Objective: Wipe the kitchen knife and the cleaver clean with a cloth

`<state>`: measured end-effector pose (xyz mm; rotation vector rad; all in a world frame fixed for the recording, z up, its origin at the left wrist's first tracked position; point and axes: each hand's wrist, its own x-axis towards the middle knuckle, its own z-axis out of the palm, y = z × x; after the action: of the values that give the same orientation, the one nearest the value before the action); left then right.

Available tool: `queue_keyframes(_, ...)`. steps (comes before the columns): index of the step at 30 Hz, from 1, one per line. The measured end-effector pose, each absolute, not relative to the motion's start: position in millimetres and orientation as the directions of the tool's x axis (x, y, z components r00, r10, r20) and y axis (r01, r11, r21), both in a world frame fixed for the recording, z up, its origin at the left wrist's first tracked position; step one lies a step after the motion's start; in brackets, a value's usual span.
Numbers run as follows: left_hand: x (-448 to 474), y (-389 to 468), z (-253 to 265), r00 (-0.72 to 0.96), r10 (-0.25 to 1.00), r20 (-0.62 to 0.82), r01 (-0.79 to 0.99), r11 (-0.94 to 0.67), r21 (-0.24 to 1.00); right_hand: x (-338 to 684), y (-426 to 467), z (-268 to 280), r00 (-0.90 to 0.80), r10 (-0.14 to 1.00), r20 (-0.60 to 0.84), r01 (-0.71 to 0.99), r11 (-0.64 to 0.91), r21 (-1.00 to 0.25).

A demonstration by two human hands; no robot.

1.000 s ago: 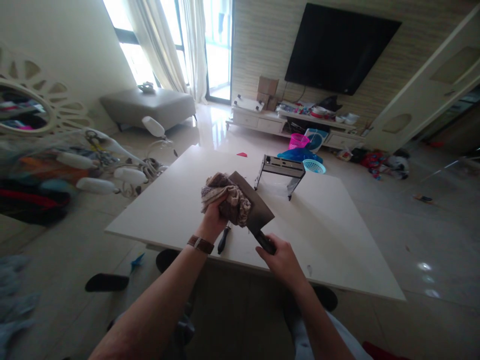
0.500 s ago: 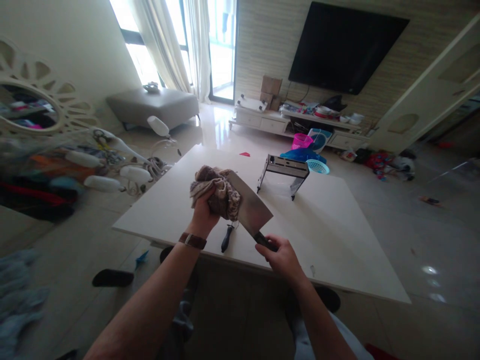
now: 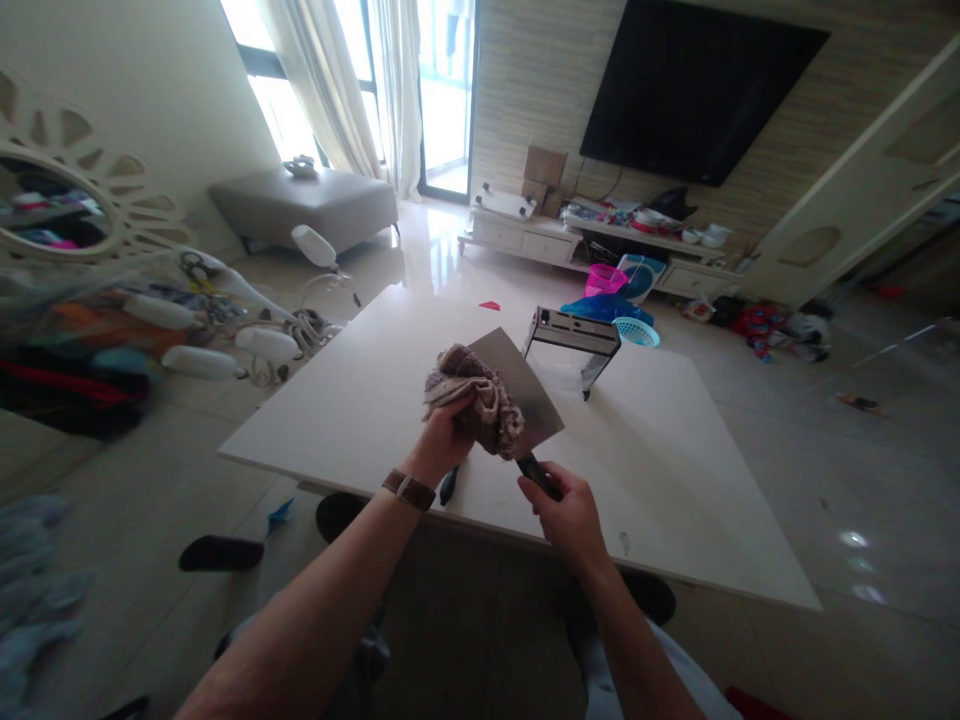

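Note:
In my right hand point(image 3: 566, 505) is the black handle of a cleaver point(image 3: 531, 395), its broad steel blade slanting up and to the left above the table. My left hand point(image 3: 448, 435) grips a bunched, brownish patterned cloth point(image 3: 480, 395), which lies against the blade's left side near the handle and covers part of it. Under my left wrist, a black-handled tool point(image 3: 449, 487) rests on the table; the rest of it is hidden by my hand and the cloth.
The white table point(image 3: 660, 440) carries a metal frame-like device on legs point(image 3: 574, 328) behind the cleaver and a small red piece point(image 3: 490, 306) at its far edge. Beyond stand a pink basket point(image 3: 606, 280) and a light-blue basket point(image 3: 636, 332). A white-shaded lamp point(image 3: 266, 345) is at the left.
My left hand and the cloth have moved right and slightly down along the blade towards the handle. More of the upper blade shows, while the black-handled tool is more covered.

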<state>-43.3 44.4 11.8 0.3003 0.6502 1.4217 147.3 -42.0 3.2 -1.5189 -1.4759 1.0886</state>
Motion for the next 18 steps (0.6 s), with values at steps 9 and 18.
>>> queue_keyframes(9, -44.3, 42.9, 1.8, -0.059, 0.959, -0.276, -0.808, 0.117, 0.577, 144.6, -45.0, 6.8, -0.090, 0.995, 0.033, 0.594, 0.080, -0.800)
queue_keyframes(18, -73.1, 58.1, 7.1, -0.167, 0.960, -0.227, -0.843, -0.019, 0.538, 137.0, -49.2, 2.9, -0.122, 0.992, 0.030, 0.605, 0.099, -0.790)
